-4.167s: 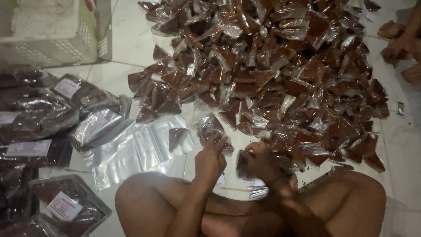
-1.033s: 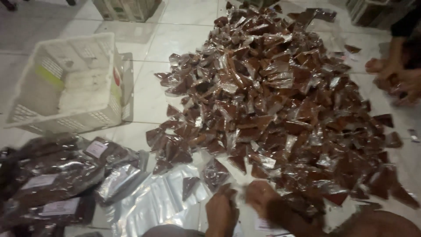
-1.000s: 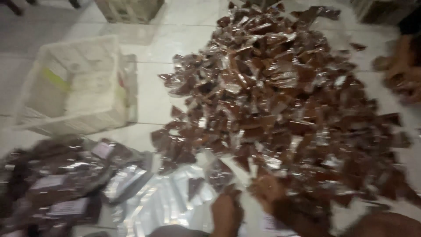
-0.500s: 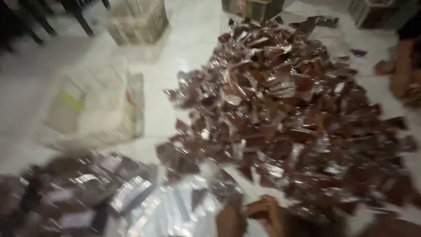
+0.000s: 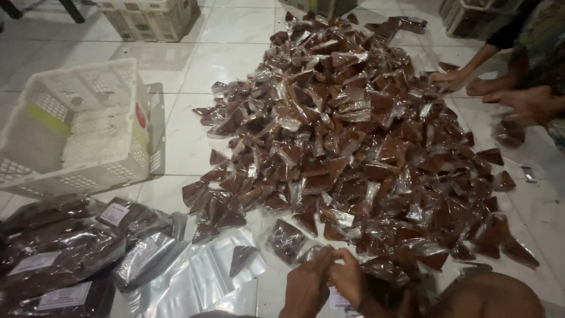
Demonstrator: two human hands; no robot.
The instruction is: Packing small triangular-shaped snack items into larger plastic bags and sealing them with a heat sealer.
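My left hand and my right hand meet at the bottom centre of the head view, fingers pinched together on a small clear pouch of brown filling. Just beyond them spreads a large heap of triangular clear pouches filled with brown stuff, covering the white tiled floor. A single brown triangle pouch lies on a stack of empty clear zip bags to the left of my hands.
Filled, labelled bags of brown pouches are piled at the lower left. A white plastic crate stands at the left, more crates at the back. Another person's hands work at the heap's right edge. My knee is at bottom right.
The view has tilted up and away, so more of the heap and the white crate show. My hands have come together on a small pouch at the bottom edge.
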